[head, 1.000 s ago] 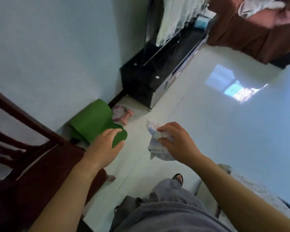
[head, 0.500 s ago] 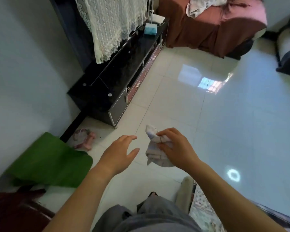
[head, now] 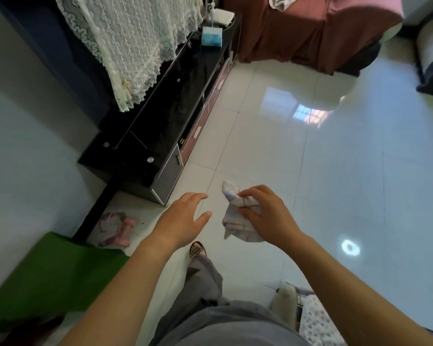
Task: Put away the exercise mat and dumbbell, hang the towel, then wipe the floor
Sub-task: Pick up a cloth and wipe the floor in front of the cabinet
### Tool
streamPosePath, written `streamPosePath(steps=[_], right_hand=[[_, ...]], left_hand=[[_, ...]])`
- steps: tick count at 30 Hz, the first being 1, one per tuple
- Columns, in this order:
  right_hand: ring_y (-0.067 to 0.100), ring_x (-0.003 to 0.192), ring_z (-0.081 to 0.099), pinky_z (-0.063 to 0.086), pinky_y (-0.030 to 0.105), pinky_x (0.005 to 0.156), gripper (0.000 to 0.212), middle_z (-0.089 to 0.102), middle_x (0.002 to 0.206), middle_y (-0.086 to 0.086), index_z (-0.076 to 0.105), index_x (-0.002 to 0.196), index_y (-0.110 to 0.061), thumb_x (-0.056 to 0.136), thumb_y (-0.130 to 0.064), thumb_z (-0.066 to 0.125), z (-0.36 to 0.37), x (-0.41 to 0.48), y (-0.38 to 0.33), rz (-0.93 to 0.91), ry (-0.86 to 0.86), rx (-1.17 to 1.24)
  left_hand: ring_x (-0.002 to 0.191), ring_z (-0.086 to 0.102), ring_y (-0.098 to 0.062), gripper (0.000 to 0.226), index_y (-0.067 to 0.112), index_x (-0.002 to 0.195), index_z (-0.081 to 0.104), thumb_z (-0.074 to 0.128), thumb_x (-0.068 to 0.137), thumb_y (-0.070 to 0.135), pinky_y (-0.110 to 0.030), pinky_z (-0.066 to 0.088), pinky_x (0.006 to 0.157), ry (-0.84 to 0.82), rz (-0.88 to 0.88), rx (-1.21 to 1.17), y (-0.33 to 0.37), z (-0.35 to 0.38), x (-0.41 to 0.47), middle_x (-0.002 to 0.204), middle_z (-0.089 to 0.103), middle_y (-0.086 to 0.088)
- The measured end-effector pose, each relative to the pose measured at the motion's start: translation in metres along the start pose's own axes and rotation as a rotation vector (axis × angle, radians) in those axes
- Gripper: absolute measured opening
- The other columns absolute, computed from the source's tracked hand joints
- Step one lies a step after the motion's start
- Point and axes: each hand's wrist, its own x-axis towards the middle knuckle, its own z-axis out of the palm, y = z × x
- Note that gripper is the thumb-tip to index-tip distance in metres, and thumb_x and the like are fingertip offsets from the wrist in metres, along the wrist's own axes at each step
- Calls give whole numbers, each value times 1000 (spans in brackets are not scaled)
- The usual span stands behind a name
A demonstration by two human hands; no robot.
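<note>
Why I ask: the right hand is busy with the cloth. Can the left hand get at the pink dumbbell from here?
Probably yes, with a bend: the left hand is open and empty, and the pink dumbbell lies uncovered on the floor beside the green mat, with nothing between them.

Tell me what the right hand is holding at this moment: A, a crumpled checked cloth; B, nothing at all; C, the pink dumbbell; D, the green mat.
A: the right hand has its fingers curled round the checked cloth, while the pink dumbbell and the green mat lie untouched on the floor near the wall.
</note>
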Motion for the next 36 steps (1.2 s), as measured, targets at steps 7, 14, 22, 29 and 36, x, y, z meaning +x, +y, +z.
streamPosePath(steps=[7,14,22,29,36], right_hand=[[10,95,53,34,3,73,19,52,107,-10,64,106,-24,88,-25,61,-40,98,-5,69,65,5],[9,93,51,35,17,75,19,52,111,-10,63,108,-25,89,-27,59,-71,164,28,115,36,-36],[5,91,47,33,16,74,23,52,116,-8,62,112,-23,89,-24,59,-163,254,102,45,-18,-53],[10,95,51,35,19,79,22,53,115,-7,62,111,-23,89,-24,59,-253,324,178,20,-80,-59],[10,95,51,39,22,80,19,52,111,-11,63,108,-26,90,-27,56,-283,409,211,-17,-184,-53]], left_hand=[[131,38,-14,47,24,139,37,46,95,38,-30,33,104,-6,57,2,11,-65,109,146,36,5],[131,38,-15,48,25,139,37,46,95,40,-32,35,105,-65,41,45,36,-74,190,146,36,5],[129,40,-17,48,28,139,36,45,95,42,-33,37,102,-1,-27,26,117,-57,297,146,36,5],[128,42,-15,46,27,138,38,46,95,40,-32,38,101,15,-85,-73,200,-25,383,145,37,6],[127,42,-16,46,27,138,38,46,94,40,-31,38,101,40,-200,-108,220,-27,449,145,37,5]])
